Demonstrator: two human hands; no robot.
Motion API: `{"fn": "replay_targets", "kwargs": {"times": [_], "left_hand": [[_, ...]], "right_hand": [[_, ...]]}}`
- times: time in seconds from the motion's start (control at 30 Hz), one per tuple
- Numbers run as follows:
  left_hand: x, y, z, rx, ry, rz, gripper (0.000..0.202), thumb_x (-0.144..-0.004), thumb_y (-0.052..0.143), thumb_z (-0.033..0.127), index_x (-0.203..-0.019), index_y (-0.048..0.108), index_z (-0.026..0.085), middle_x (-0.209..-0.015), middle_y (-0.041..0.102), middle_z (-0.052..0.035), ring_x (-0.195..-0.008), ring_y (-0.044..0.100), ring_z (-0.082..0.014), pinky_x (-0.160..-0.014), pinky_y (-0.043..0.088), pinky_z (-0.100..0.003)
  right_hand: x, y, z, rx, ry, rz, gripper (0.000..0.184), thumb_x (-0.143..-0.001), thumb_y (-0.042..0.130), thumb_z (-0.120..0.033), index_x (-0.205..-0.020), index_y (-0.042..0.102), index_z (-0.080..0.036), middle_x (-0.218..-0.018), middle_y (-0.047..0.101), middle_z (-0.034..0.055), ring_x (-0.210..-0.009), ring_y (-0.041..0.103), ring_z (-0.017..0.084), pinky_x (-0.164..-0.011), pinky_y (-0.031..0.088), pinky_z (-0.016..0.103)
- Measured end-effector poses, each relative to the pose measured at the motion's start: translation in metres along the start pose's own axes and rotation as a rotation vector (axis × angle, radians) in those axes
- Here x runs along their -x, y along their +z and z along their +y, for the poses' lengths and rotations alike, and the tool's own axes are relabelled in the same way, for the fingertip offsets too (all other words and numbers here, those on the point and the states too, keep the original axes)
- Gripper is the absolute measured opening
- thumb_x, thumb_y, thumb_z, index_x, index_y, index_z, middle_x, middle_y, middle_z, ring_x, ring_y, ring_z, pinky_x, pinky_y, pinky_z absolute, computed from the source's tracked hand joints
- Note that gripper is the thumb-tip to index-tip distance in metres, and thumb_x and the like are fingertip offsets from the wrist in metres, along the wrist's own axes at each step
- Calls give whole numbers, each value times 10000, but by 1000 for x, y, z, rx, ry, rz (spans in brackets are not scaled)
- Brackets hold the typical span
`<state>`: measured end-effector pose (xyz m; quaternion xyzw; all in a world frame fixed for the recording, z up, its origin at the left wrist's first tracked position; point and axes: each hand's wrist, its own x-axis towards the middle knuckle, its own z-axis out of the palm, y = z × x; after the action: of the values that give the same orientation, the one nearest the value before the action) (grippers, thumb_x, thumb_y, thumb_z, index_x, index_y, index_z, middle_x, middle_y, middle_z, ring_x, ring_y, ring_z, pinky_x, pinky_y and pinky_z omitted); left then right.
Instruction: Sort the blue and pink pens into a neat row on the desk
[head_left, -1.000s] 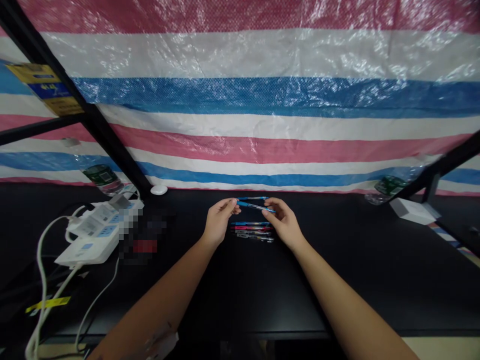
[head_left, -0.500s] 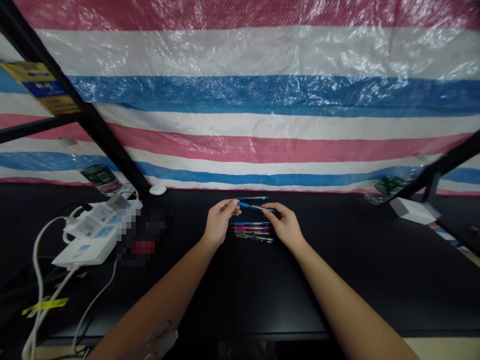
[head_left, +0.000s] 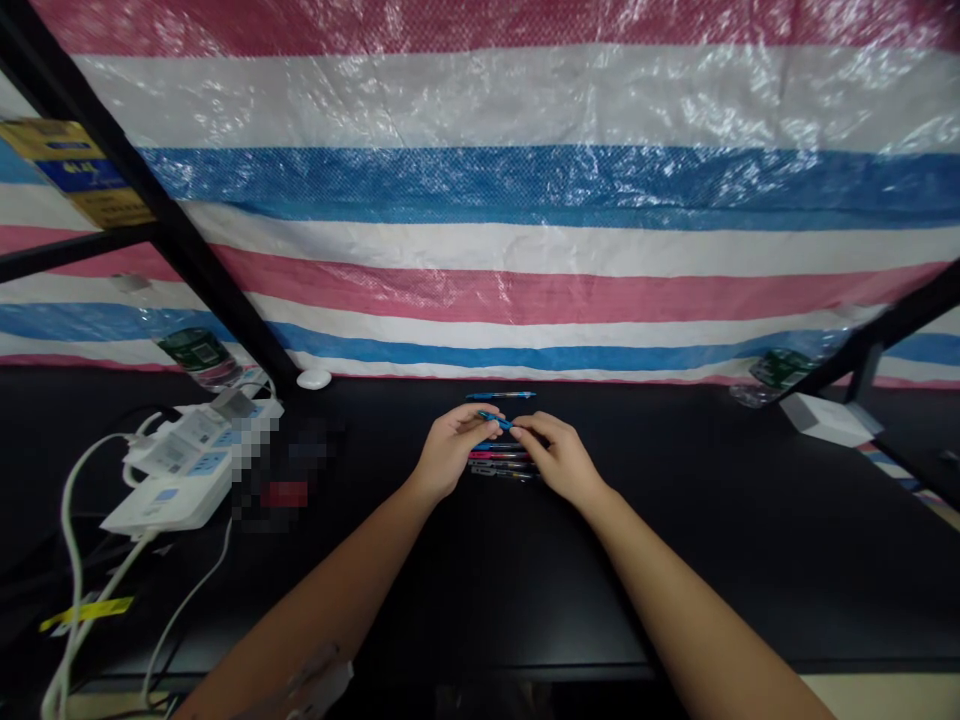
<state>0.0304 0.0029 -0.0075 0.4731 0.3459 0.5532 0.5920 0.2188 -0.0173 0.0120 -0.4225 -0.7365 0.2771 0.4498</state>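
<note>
The left hand (head_left: 450, 452) and right hand (head_left: 559, 460) pinch a blue pen (head_left: 495, 421) between them. A row of pens (head_left: 495, 455) lies just below the grip, another pen (head_left: 500, 395) just beyond. A power strip (head_left: 176, 490) sits well left on the desk (head_left: 750, 520), whose far edge meets a striped tarp (head_left: 480, 300).

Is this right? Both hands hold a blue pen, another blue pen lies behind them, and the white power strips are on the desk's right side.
No, the white power strips are on the left side of the desk, as the head view shows. The left hand and right hand do hold a blue pen, and another blue pen lies behind them.
</note>
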Motion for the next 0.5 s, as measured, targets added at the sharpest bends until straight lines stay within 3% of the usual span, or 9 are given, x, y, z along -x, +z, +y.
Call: {"fn": "replay_targets", "kwargs": {"times": [0.2, 0.33, 0.5], "left_hand": [[2, 6, -1, 138, -5, 53, 273, -833, 775, 375, -950, 633, 174, -953, 764, -72, -922, 736, -213, -922, 578, -420], [1, 8, 6, 233, -21, 129, 346, -912, 665, 501, -939, 491, 204, -902, 777, -83, -874, 766, -232, -891, 589, -456], [-2, 7, 13, 277, -101, 176, 388, -930, 612, 555, -898, 439, 209, -844, 776, -105, -845, 774, -253, -878, 591, -464]], "right_hand": [[0, -2, -1, 70, 0, -16, 302, -1004, 533, -446, -969, 765, -256, -841, 669, 64, -792, 629, 240, -749, 474, 363], [1, -3, 1, 109, -10, 6, 283, -1010, 530, -415, -952, 739, -234, -839, 660, 63, -782, 621, 228, -734, 465, 349], [1, -2, 1, 128, -9, 14, 237, -1012, 543, -359, -956, 711, -202, -862, 661, 58, -787, 617, 203, -731, 460, 324]]}}
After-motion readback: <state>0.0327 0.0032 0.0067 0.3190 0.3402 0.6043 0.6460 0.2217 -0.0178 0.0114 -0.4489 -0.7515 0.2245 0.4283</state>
